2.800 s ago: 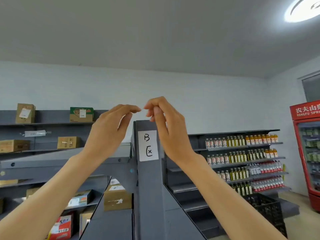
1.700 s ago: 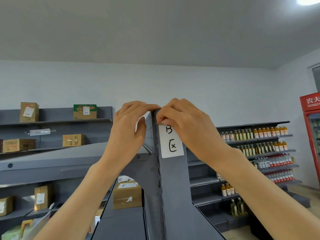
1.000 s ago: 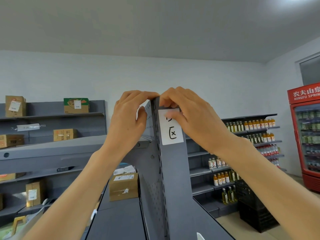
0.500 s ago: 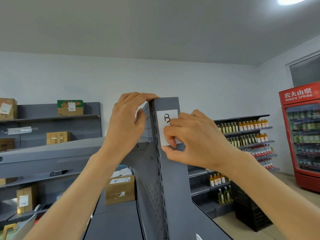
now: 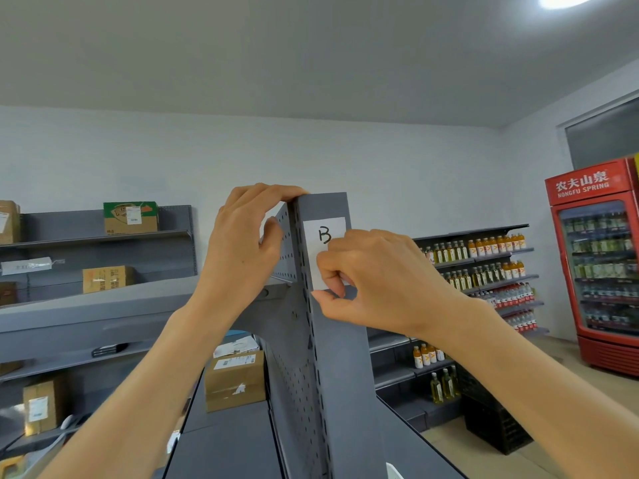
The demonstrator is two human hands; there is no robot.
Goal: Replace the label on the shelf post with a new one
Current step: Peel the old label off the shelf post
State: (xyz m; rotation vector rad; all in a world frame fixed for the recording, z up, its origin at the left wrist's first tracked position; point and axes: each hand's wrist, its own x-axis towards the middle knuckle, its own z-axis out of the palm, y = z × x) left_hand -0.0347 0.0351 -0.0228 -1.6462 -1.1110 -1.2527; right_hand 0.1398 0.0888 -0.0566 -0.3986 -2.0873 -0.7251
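A grey metal shelf post [image 5: 340, 357] rises in the middle of the view. Near its top a white paper label [image 5: 323, 233] marked "B" sticks to the front face; its lower half is hidden. My left hand [image 5: 242, 247] grips the post's top left corner, fingers curled over the top edge. My right hand [image 5: 377, 278] covers the label's lower part, thumb and fingers pinching at its bottom edge against the post.
Grey shelves [image 5: 86, 305] on the left hold cardboard boxes [image 5: 235, 380]. Bottles of drinks [image 5: 484, 261] fill the shelves on the right. A red drinks fridge [image 5: 598, 264] stands at the far right. A black crate [image 5: 498, 430] sits on the floor.
My right hand slid down from the label's top edge to its bottom edge, uncovering the "B". My left hand stayed on the post's top corner.
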